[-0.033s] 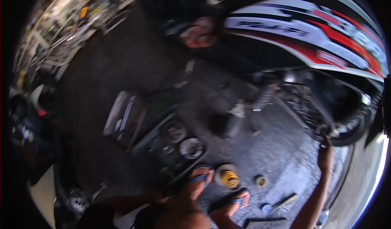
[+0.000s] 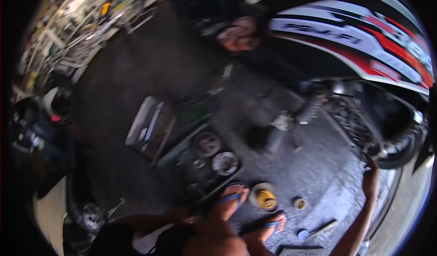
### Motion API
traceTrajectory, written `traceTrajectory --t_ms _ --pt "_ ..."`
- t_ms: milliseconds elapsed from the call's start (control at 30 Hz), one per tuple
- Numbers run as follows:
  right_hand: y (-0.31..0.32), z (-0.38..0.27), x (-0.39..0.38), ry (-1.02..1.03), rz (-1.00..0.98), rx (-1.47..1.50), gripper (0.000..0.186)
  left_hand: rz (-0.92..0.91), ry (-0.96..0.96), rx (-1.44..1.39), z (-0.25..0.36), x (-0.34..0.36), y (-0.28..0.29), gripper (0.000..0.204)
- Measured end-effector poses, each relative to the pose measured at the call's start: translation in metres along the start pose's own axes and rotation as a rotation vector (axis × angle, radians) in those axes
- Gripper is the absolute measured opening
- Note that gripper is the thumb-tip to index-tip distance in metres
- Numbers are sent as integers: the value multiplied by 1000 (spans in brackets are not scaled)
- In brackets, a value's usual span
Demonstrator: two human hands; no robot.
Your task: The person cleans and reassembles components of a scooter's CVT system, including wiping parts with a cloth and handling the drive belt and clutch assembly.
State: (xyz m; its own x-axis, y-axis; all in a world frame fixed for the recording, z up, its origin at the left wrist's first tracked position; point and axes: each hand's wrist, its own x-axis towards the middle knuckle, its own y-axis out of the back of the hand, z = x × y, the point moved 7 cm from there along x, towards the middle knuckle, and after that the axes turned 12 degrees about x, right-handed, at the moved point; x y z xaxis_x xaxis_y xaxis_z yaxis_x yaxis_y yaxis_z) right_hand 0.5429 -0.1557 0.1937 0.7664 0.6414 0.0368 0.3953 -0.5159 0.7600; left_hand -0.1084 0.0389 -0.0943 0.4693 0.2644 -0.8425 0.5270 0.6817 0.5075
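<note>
My right hand reaches out to the lower part of a scooter or motorcycle with white, red and black panels. Its fingers are bent at a dark metal part beside the wheel; blur hides what lies between them. Down by my knee is my left hand, in shadow, its fingers hard to make out. A yellow coil spring stands on the floor by my sandalled feet. To its right lies a small round ring-like part.
A dark tray holds round metal parts, with a metal box beyond it. Near my right forearm lie a blue round cap and a thin stick. Another person's hand is at the far side. Cluttered shelving stands far left.
The whole view has shifted, so things sit farther right in the picture. My right hand stays at the same part by the wheel.
</note>
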Motion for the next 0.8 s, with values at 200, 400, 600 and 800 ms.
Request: traceTrajectory --t_ms 200,400,600,800 --pt "-17 -8 -31 180 -17 369 73 476 91 -445 -48 -72 -9 34" --pt "-8 -54 -55 192 -36 429 73 519 204 -267 -12 -91 39 40" --pt "-26 -97 -73 145 -117 452 70 674 65 -359 -7 -67 70 36" --pt "-55 -126 -107 -48 -149 352 70 950 -42 -674 3 -72 102 35"
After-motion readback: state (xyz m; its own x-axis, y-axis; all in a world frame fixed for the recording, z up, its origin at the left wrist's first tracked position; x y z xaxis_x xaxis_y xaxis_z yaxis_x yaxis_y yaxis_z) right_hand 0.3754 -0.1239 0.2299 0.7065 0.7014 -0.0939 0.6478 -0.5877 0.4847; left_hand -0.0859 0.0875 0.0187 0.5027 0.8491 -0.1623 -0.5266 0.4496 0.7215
